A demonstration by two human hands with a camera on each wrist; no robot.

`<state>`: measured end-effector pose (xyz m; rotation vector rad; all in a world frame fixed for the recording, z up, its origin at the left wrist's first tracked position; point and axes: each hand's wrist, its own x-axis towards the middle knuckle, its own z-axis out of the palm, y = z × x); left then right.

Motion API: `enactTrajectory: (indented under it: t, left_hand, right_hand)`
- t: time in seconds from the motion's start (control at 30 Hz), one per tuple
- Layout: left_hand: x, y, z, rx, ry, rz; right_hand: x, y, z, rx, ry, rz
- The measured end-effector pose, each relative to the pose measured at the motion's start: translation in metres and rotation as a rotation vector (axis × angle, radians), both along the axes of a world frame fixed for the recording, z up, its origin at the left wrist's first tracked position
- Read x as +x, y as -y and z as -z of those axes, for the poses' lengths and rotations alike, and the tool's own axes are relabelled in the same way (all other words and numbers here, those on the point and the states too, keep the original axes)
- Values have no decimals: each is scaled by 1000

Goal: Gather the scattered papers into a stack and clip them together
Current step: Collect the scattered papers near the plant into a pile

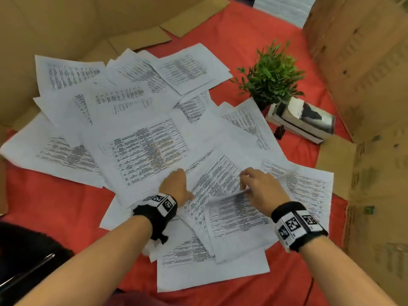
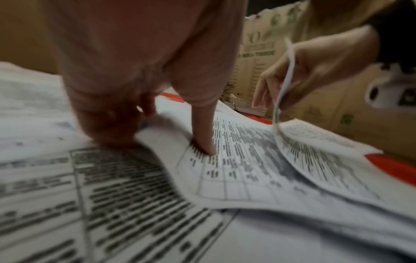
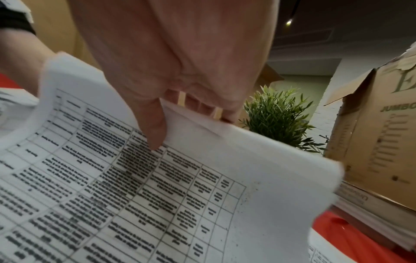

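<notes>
Centrally, the papers (image 1: 141,138) lay scattered across the red table (image 1: 254,36). The right hand (image 1: 260,186) pinched one sheet (image 3: 202,178) between thumb and fingers (image 3: 198,105). The left hand (image 1: 176,184) pressed another sheet with fingers curled down.

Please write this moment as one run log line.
stage: gathering | right hand: pinches lifted sheet | left hand: presses papers | clip: not used yet
</notes>
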<state>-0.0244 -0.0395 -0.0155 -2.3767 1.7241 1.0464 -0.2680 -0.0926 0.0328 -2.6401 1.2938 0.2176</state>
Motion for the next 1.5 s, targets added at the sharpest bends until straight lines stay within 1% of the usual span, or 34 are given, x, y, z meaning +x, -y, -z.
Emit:
enactTrajectory:
  t: [0.03,0.1,0.2,0.23,0.3,0.33,0.37,0.47,0.53,0.63,0.67,0.7,0.73,0.8,0.83,0.87,0.93,1.0,1.1,1.2,1.3,1.33,1.37,1.4,1.43,1.47,1.5]
  left_hand:
    - [-2,0,-1,-23,-59,49]
    - [-5,0,-8,-138,-127,172]
    - [-5,7,-22,-295,-120,353]
    - [-4,11,-25,-326,-117,392]
    - [-2,19,-31,-329,-119,396]
    - [0,23,-32,-305,-130,361]
    - [3,26,-31,-277,-188,297]
    - [13,28,-29,-252,-546,3]
    - [21,25,-29,-237,-651,-114]
    - [38,21,-24,-161,-621,-116]
    - [42,19,-21,-119,-626,-109]
    - [45,17,-18,-99,-608,-104]
    - [46,16,-14,-102,-588,-114]
    - [44,17,-13,-172,-524,-171]
    - [40,18,-16,-216,-485,-176]
    - [37,21,-17,-254,-433,-162]
    - [30,26,-25,-301,-297,-68]
    - [22,33,-34,-368,-224,24]
    - [12,41,-48,-505,-212,159]
    - [6,50,-62,-656,-208,294]
    - [7,56,-75,-749,-233,362]
    - [9,57,-77,-758,-251,347]
    - [12,57,-77,-750,-297,288]
    - [16,59,-74,-716,-370,172]
    - [23,60,-69,-664,-449,21]
    - [31,62,-59,-606,-474,-125]
    - [39,63,-49,-542,-431,-222]
  right_hand:
    - [-1,0,-1,-23,0,-17]
    - [-4,1,-8,-107,-4,-57]
    - [-4,4,-21,-188,29,-138]
    - [-5,6,-23,-212,43,-157]
    - [-9,11,-23,-285,90,-160]
    - [-13,13,-22,-312,115,-147]
    - [-16,15,-21,-326,136,-122]
    - [-28,18,-21,-339,166,-14]
    - [-33,18,-27,-322,199,131]
    - [-45,21,-40,-194,260,456]
    - [-51,24,-44,-156,267,483]
    - [-57,29,-47,-130,259,430]
    - [-63,33,-49,-102,245,339]
    - [-71,41,-55,0,240,188]
    - [-72,42,-59,46,244,155]
    - [-69,42,-64,80,254,148]
    - [-59,39,-70,103,273,147]
    - [-48,36,-70,124,247,128]
    - [-28,35,-63,193,216,105]
    - [-7,38,-47,246,159,61]
    - [15,43,-38,320,135,109]
    - [20,44,-37,318,134,134]
    - [23,44,-36,307,130,153]
    - [24,44,-34,300,138,170]
    - [23,44,-33,292,164,187]
    - [20,44,-31,297,186,208]
    - [15,45,-30,304,194,220]
